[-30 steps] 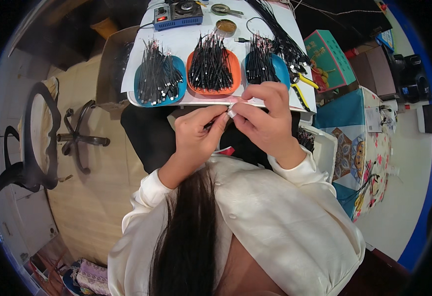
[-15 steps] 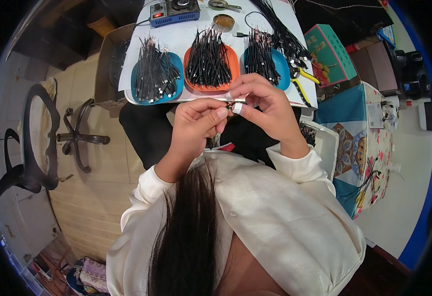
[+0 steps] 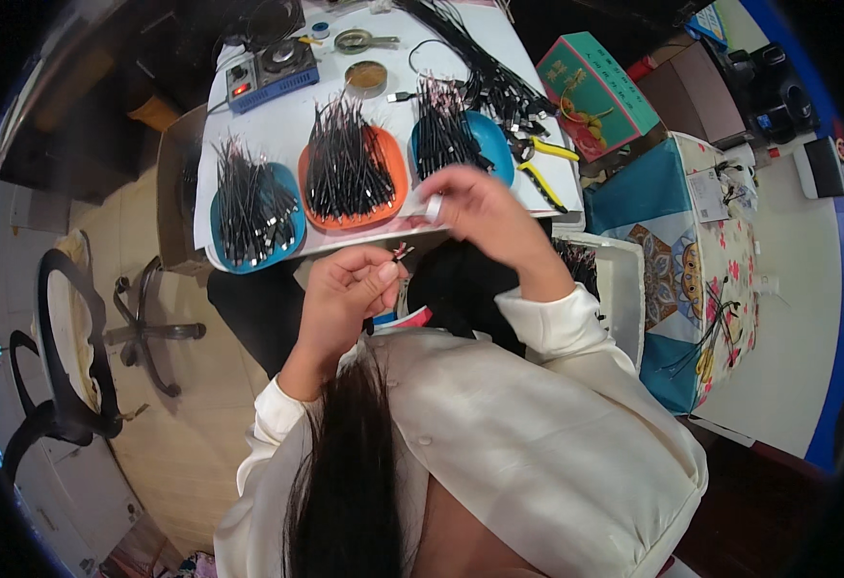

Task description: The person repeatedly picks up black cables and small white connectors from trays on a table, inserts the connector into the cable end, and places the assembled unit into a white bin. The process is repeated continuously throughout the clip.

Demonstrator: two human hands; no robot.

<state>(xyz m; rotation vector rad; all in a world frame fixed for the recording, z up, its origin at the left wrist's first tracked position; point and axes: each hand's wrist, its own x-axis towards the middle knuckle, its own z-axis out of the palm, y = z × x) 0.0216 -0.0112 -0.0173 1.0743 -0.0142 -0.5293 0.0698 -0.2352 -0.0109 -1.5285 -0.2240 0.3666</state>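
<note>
Over my lap, my left hand (image 3: pixel 355 287) is closed, its thumb and fingers pinching a short black cable. The cable's stripped wire ends (image 3: pixel 403 252) stick out past the fingertips. My right hand (image 3: pixel 487 218) is raised to the right of it, apart from the wires, near the table's front edge. White tape wraps one of its digits. Motion blurs its fingers somewhat, but they look apart, with nothing visible in them. Beyond my hands, cut black cables fill a left blue tray (image 3: pixel 299 217), an orange tray (image 3: pixel 398 159) and a right blue tray (image 3: pixel 501 154).
Yellow-handled pliers (image 3: pixel 542 188) lie right of the trays, below a bundle of black cables (image 3: pixel 485 72). Farther back are a blue heating unit (image 3: pixel 273 82), a round tin (image 3: pixel 366 79) and a metal strainer-like tool (image 3: pixel 359 40). A green box (image 3: pixel 600 91) stands at the right.
My right hand has come away from the wire ends and moved up and right relative to my left hand. My left hand keeps its pinch. The view has shifted, so the table appears tilted.
</note>
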